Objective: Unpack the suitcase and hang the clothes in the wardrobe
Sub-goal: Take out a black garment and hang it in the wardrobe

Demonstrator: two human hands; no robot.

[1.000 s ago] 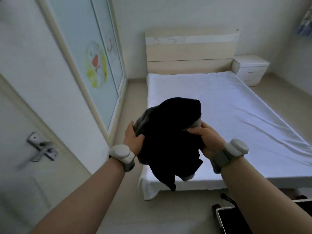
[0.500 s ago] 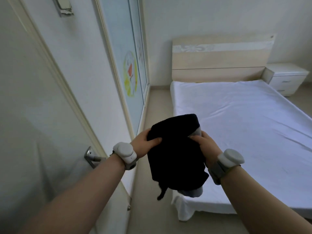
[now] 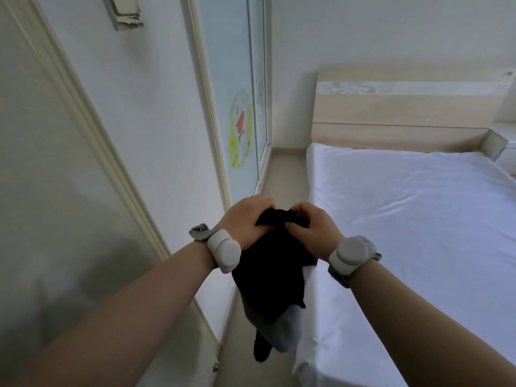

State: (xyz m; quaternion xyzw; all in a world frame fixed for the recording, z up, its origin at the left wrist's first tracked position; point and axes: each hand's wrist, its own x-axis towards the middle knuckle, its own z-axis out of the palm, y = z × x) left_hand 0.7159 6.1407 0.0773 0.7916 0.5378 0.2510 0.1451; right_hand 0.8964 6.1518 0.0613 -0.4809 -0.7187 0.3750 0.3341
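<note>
A black garment [image 3: 272,277] with a grey-white lower part hangs in front of me, bunched at its top edge. My left hand [image 3: 245,223] and my right hand [image 3: 312,229] both grip that top edge, close together, knuckles up. The cloth dangles down over the floor strip between the wall and the bed. The wardrobe [image 3: 237,101], with pale blue sliding doors and a colourful round picture, stands along the left wall beyond my hands; its doors look closed. The suitcase is out of view.
A bed [image 3: 418,219] with a white sheet and a light wooden headboard fills the right side. A room door [image 3: 55,191] and its frame run along my left. A narrow beige floor aisle [image 3: 284,169] lies between wardrobe and bed.
My view has swung left and closer to the wall and door. My hands have come together at the garment's top edge, and the cloth now hangs lower and longer.
</note>
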